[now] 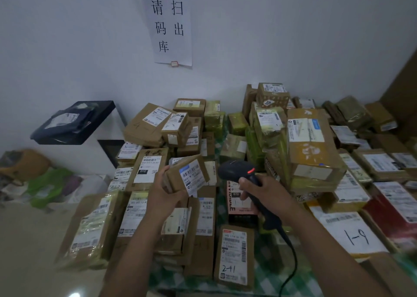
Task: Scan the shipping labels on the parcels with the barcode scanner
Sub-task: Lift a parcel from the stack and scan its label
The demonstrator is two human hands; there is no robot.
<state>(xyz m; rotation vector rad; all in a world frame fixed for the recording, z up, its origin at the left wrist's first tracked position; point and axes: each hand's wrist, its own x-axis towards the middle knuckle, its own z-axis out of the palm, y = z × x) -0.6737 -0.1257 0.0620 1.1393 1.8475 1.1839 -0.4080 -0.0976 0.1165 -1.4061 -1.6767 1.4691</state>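
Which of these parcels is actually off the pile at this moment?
The small brown box held in the left hand, its white label tilted toward the scanner; no hand holds any other.

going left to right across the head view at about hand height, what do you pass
green bag → brown parcel marked 010 → small held parcel → barcode scanner → tall brown box → red parcel
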